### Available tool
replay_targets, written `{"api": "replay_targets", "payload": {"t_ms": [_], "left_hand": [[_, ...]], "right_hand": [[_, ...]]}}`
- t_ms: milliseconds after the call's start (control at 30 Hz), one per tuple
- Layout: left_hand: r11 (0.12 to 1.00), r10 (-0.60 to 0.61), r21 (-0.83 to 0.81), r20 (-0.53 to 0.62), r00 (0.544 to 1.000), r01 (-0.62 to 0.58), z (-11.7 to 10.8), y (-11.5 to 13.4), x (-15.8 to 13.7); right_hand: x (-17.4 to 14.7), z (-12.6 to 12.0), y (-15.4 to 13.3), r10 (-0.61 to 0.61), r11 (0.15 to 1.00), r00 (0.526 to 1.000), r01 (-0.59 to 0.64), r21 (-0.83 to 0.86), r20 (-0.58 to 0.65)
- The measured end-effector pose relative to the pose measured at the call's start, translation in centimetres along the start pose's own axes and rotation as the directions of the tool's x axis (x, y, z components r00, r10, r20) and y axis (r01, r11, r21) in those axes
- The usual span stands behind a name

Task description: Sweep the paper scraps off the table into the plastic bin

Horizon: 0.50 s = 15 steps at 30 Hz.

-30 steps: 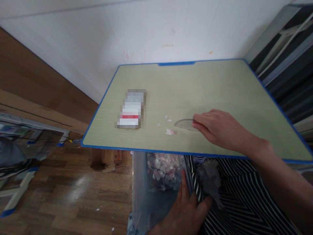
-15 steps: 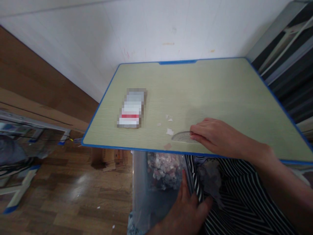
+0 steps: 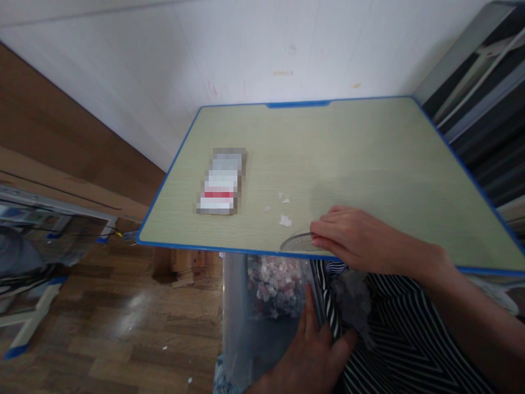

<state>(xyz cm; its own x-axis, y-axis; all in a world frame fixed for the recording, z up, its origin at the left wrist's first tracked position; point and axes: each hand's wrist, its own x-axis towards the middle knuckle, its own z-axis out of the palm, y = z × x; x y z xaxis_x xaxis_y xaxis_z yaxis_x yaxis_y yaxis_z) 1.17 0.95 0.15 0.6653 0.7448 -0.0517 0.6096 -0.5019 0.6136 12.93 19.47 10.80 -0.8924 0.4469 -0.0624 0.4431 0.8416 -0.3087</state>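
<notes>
My right hand (image 3: 348, 235) is closed on a clear protractor (image 3: 298, 242), its curved edge facing away from me. The protractor lies at the table's near blue edge. Just beyond it are several small white paper scraps (image 3: 285, 221). Below the table, my left hand (image 3: 307, 353) rests against the side of a translucent plastic bin (image 3: 234, 306), with its fingers spread. Inside the bin lies a heap of pinkish and white scraps (image 3: 274, 287), partly hidden by the table edge.
A pale green table (image 3: 361, 148) with a blue rim stands against the white wall. A blurred-out phone-like rectangle (image 3: 221, 183) lies on its left side. Cardboard (image 3: 188, 266) and a white stand's leg (image 3: 39, 317) are on the wooden floor. Striped cloth (image 3: 402, 328) covers my lap.
My right hand has drawn the protractor toward me, to the near edge. A pinkish scrap that lay there is no longer seen on the table. My left hand has stayed still.
</notes>
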Motion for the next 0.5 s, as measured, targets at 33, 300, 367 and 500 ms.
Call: {"api": "replay_targets", "payload": {"t_ms": [33, 300, 367, 500], "left_hand": [[1.000, -0.005, 0.005, 0.005, 1.000, 0.005, 0.0, 0.0, 0.0], [1.000, -0.014, 0.008, -0.008, 1.000, 0.014, 0.2, -0.1, -0.3], [0.999, -0.017, 0.028, -0.014, 1.000, 0.017, 0.4, -0.2, -0.3], [0.999, -0.013, 0.033, -0.001, 1.000, 0.013, 0.4, -0.1, -0.2]], "right_hand": [[0.0, -0.1, 0.1, 0.014, 1.000, 1.000, -0.014, -0.002, -0.013], [0.6, -0.3, 1.7, 0.185, 0.968, 0.968, -0.209, -0.137, -0.168], [0.9, 0.1, 1.7, 0.165, 0.969, 0.974, -0.189, -0.158, -0.156], [1.0, 0.5, 1.7, 0.167, 0.954, 0.979, -0.190, -0.232, -0.118]]}}
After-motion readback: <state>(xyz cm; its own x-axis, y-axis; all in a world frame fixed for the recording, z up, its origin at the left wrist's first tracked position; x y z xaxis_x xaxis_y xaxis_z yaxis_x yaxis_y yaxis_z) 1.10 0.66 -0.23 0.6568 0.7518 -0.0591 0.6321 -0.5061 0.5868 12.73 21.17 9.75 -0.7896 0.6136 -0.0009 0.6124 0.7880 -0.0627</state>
